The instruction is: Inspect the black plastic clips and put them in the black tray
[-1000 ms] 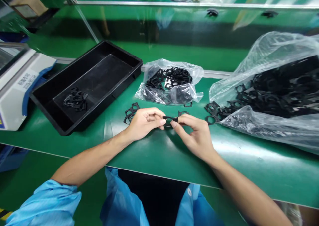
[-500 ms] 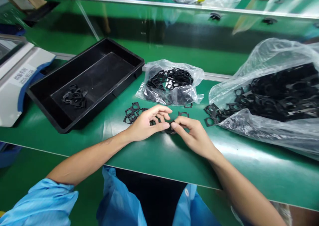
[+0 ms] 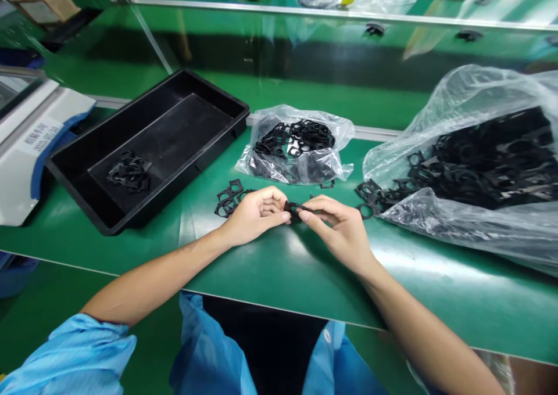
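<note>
Between my fingers is a small black plastic part (image 3: 295, 209), raised just above the green bench. My left hand (image 3: 258, 214) grips its left end with thumb and fingers. The other end is pinched by my right hand (image 3: 336, 225). My fingers cover part of its outline, so I cannot tell whether it is one piece or two pressed together. Several loose black ring-shaped parts (image 3: 226, 202) lie on the bench just beyond my left hand. A clear plastic bag (image 3: 300, 168) holding more black parts sits behind both hands.
A black tray (image 3: 209, 142) with a small heap of parts stands at left, beside a white and blue device (image 3: 47, 133). To the right, a large open clear bag (image 3: 436, 215) spills black parts onto the green bench (image 3: 279, 279). A metal-edged shelf (image 3: 270, 9) runs along the back.
My left fingers, apart from the part before, have closed on its left end. The part is now lifted and tilted more into view between both hands.
</note>
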`<control>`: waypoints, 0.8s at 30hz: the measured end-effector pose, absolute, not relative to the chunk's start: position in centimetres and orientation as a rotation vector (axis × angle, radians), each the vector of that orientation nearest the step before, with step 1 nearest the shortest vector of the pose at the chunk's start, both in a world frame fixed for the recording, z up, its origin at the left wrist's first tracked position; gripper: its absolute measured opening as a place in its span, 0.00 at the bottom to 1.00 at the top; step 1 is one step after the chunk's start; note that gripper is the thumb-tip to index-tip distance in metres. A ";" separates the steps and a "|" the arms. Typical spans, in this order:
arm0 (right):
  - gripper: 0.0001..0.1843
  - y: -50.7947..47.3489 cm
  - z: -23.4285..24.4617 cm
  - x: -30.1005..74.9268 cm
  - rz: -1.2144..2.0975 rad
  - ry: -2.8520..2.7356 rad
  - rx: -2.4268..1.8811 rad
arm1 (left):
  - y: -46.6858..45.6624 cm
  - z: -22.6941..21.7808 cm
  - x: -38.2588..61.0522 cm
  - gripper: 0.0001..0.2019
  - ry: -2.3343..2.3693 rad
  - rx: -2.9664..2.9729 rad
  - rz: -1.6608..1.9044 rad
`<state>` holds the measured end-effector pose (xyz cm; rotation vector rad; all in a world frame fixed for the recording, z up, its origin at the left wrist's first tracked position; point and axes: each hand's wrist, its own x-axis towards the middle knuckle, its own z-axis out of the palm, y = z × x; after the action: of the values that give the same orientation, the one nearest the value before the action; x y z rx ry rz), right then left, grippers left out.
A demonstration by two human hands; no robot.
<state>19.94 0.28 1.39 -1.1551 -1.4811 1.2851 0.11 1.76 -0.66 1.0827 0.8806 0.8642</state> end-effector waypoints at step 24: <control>0.19 0.2 2.4 20.0 1.479 -1.351 -1.161 | 2.1 -0.2 -0.2 0.19 0.866 1.107 0.760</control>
<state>19.96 0.22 2.39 -1.1615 -1.3505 1.4788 -0.22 2.06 -0.15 1.1069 0.8655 0.7601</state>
